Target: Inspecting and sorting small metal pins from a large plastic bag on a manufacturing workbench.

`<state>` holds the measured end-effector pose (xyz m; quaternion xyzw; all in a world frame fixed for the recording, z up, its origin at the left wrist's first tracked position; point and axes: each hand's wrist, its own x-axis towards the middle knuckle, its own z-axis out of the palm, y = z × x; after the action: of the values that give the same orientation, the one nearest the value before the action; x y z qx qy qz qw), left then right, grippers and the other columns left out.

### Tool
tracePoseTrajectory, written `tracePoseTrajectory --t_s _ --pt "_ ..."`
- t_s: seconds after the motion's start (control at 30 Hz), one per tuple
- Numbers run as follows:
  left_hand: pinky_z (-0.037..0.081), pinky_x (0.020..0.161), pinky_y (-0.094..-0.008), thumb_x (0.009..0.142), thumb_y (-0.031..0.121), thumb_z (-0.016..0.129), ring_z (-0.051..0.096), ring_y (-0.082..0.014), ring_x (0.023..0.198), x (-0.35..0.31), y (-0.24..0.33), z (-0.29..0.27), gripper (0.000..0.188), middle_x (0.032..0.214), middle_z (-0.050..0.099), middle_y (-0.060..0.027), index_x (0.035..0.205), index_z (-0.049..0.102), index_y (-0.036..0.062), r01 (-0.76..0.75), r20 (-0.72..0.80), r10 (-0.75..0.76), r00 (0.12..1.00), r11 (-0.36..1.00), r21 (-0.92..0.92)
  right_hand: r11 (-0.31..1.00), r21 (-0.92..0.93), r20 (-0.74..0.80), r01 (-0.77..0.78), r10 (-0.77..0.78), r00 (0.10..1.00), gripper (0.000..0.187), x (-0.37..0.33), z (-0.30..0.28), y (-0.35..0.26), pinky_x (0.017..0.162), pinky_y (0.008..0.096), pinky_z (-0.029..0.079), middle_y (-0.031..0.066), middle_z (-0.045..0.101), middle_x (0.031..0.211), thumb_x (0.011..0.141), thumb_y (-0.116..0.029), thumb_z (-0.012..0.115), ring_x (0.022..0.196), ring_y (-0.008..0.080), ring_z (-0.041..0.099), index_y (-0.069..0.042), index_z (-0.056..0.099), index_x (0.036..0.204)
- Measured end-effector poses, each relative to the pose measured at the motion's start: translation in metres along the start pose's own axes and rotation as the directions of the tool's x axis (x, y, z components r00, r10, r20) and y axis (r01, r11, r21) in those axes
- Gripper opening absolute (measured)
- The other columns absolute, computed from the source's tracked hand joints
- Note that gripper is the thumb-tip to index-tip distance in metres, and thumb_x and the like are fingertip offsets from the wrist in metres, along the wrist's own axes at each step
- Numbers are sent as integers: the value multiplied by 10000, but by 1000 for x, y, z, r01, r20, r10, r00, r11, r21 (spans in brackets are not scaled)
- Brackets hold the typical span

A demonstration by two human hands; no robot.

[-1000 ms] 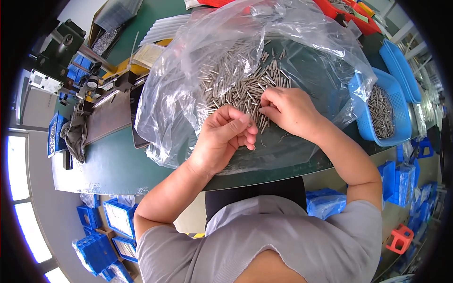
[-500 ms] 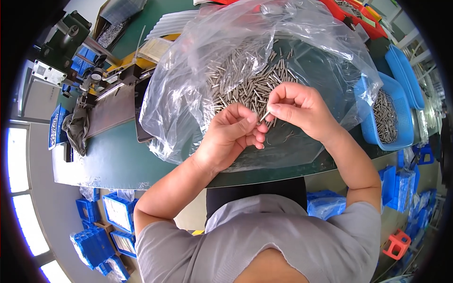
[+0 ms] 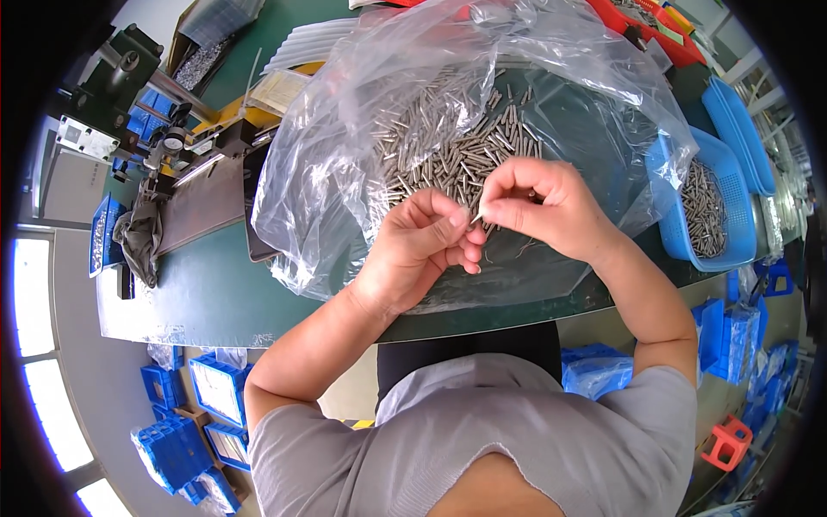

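A thin metal pin (image 3: 475,220) is pinched between my two hands over the near side of a pin heap. My left hand (image 3: 428,237) has thumb and forefinger closed at its lower end, the other fingers curled beneath. From the right, my right hand (image 3: 538,207) grips the upper end between thumb and fingertip. Just beyond the hands lies the heap of similar grey metal pins (image 3: 465,164), spread on a clear plastic bag (image 3: 310,172) whose crumpled sides rise around it. Fingertips partly hide the held pin.
At the right, a blue plastic basket (image 3: 745,233) contains more pins. A bench fixture with a dial gauge (image 3: 175,138) stands at the left, near a dark cloth (image 3: 138,234). Red trays (image 3: 680,47) sit at the far right. The green table (image 3: 215,297) has a curved near edge.
My right hand has shifted slightly left, bringing its fingertips closer to those of my left hand. My left hand stays nearly still, and less of the pin shows.
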<state>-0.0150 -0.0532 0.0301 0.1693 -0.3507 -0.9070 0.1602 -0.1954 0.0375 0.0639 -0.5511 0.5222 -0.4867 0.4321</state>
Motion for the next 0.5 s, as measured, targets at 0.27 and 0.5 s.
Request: tracePoseTrajectory --t_s 0.27,0.5 --pt "521 603 -311 893 103 562 607 -196 655 2 0 0 87 806 621 -136 841 538 38 -2 -25 3 1000 1000 29 998 -28 -70 50 -52 996 56 4 7 19 587 195 425 -19 574 744 870 -78 593 657 42 518 -22 586 878" --pt "513 603 -309 893 104 557 588 -192 641 1 0 -1 69 807 613 -130 854 546 47 -21 -41 23 999 999 48 699 711 -218 -75 320 922 79 12 -30 7 416 179 280 -24 469 672 835 -119 551 500 28 351 -53 533 875"
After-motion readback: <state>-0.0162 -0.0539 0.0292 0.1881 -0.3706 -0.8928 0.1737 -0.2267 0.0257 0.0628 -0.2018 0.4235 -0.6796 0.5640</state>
